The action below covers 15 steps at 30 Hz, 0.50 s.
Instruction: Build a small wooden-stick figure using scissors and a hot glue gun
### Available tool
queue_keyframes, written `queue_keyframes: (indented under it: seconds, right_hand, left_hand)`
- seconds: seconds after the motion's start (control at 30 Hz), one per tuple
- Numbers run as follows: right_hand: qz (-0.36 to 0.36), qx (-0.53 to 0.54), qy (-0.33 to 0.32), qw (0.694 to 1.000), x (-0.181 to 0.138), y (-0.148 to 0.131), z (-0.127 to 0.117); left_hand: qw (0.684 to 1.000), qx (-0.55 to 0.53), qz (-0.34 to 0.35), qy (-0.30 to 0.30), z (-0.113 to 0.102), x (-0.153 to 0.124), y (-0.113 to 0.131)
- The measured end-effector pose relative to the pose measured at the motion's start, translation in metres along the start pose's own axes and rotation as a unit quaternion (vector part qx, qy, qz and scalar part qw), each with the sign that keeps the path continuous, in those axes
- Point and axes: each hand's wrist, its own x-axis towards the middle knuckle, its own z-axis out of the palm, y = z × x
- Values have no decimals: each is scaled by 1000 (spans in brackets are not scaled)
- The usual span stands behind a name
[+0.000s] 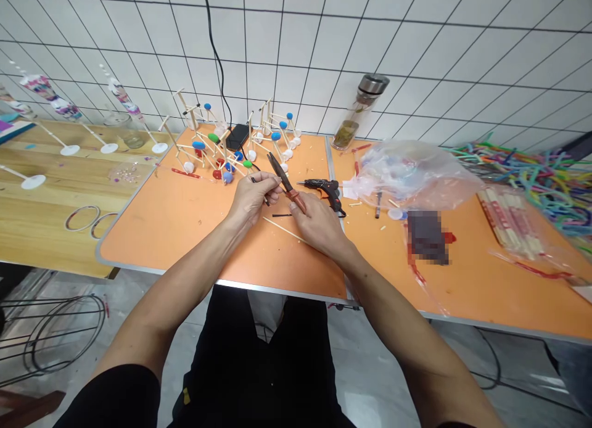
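My right hand [320, 223] is closed around the reddish-brown handles of a pair of pliers [280, 171], whose dark jaws point up and away to the left. Close beside the pliers, my left hand [253, 197] pinches a thin black stick [266, 200]; its fingertips come near the tool, and I cannot tell whether they touch it. Under the hands, a thin wooden stick [283, 229] and a short black strip [281, 215] lie on the orange tabletop [185, 230]. Just beyond my right hand lies a black glue gun [324, 186].
Stick models with coloured caps [198, 145] stand at the back, near a black phone [237, 137]. A glass bottle [354, 116] leans by the tiled wall. Rightward are a plastic bag [416, 172], bundled sticks [511, 221] and colourful pipe cleaners [536, 181]. Wrapped stands [124, 101] occupy the left table.
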Motion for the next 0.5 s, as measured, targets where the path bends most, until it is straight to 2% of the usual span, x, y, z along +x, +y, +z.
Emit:
queue_keyframes:
  seconds: [0.3,0.5]
  right_hand:
    - [9,-2,-4,1000,-2,5,2]
    - [-17,4,9,1000,1,8,1]
  left_hand:
    - [1000,19,-18,1,-2,6,-5]
    - [999,30,-43,8,0,7,-7]
